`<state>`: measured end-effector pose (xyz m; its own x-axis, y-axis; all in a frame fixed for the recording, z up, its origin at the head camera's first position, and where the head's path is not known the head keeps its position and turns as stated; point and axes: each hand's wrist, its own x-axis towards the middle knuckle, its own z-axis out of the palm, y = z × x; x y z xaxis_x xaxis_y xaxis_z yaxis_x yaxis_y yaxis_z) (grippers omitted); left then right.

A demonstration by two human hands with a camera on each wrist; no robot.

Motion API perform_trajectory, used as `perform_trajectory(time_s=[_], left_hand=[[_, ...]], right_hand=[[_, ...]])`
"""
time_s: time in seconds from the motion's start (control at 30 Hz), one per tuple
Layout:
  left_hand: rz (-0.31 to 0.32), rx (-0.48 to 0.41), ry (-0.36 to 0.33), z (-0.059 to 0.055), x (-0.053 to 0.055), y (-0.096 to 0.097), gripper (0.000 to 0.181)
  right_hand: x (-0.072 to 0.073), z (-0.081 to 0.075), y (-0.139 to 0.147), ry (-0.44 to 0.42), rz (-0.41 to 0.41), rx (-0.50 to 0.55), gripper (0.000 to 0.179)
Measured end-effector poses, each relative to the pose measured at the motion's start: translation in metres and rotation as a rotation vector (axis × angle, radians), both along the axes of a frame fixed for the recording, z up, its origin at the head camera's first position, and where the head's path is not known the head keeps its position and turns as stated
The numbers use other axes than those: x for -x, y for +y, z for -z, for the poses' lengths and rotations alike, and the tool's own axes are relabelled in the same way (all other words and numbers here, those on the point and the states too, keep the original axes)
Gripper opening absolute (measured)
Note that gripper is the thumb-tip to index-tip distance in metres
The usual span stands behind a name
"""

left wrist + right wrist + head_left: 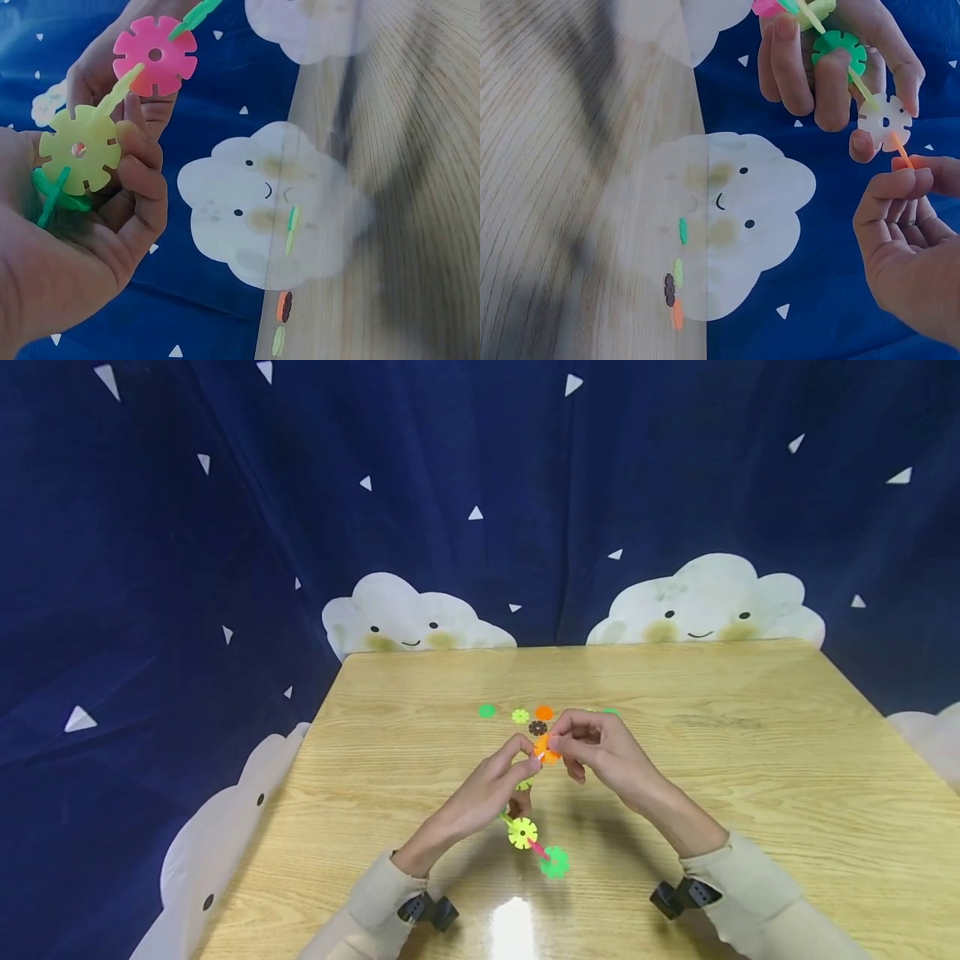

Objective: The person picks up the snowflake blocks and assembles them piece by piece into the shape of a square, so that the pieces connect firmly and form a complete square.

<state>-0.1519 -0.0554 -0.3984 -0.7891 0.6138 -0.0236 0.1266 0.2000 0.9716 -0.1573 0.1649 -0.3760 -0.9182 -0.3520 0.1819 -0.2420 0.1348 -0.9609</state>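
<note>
My left hand (491,785) pinches a white notched disc (885,122) at the end of a chain of slotted snowflake discs. That chain includes a green disc (840,56), a pink disc (155,55) and a yellow disc (80,150); part of it is hidden by the fingers. Its lower end hangs below the left hand, with a yellow-green disc (522,833) and a green disc (555,862). Between thumb and finger my right hand (611,756) pinches an orange disc (546,749). Edge-on, the orange disc meets the white disc's rim; how deep it sits cannot be told.
Loose discs lie on the wooden table (750,760) beyond the hands: a green disc (487,711), a yellow-green disc (520,716), an orange disc (544,712), a dark brown disc (537,727) and another green disc (611,711). A dark blue curtain (450,435) hangs behind.
</note>
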Motion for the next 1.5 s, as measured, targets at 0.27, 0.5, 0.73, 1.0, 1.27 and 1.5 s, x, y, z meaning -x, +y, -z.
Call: perform_trajectory(time_s=[0.27, 0.5, 0.73, 1.0, 1.27, 1.5], left_hand=[[0.054, -0.124, -0.03, 0.004, -0.001, 0.001, 0.027], [0.045, -0.162, -0.031, 0.005, 0.0, 0.002, 0.032], [0.08, -0.231, -0.031, 0.009, 0.0, 0.006, 0.032], [0.055, -0.248, -0.007, 0.007, -0.001, 0.005, 0.02], [0.03, -0.277, 0.027, 0.007, 0.0, 0.004, 0.02], [0.007, -0.29, 0.048, 0.005, 0.0, 0.004, 0.021]], right_hand=[[0.001, 0.003, 0.0, -0.034, 0.008, -0.02, 0.013], [0.002, 0.004, -0.002, -0.039, 0.035, -0.035, 0.012], [0.002, 0.005, -0.008, -0.032, 0.028, -0.031, 0.014], [0.007, 0.004, 0.002, -0.056, 0.09, -0.003, 0.016], [0.024, 0.013, 0.023, -0.079, 0.179, 0.04, 0.021], [0.043, 0.023, 0.045, -0.112, 0.286, -0.026, 0.023]])
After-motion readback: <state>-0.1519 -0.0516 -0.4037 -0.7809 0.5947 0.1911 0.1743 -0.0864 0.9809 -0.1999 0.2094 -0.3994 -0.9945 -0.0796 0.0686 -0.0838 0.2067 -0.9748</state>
